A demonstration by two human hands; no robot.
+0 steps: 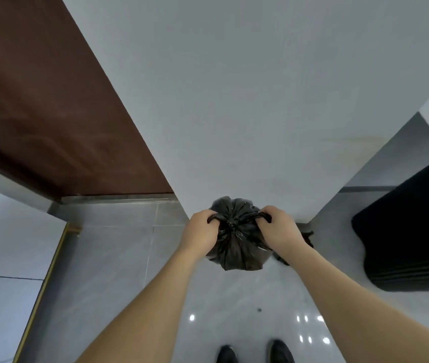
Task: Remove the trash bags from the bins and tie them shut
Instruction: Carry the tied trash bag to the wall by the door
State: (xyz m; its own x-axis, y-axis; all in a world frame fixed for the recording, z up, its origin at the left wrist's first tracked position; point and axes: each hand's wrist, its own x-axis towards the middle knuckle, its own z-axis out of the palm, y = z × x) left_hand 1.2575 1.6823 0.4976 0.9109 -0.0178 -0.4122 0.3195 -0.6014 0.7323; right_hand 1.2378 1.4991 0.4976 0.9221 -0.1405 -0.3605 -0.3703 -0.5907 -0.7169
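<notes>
A black trash bag (237, 247), full and gathered at the top, sits on the grey tiled floor against a white wall corner. A knot shows at its middle, with a twisted strand running out to each side. My left hand (202, 231) grips the left strand and my right hand (278, 229) grips the right strand. The bag's lower right side is hidden behind my right wrist.
A black bin (412, 231) stands on the floor at the right. A brown wooden door (50, 113) fills the upper left, with a metal threshold (113, 199) below it. My two black shoes (255, 353) show at the bottom. A dark scrap (307, 238) lies behind my right wrist.
</notes>
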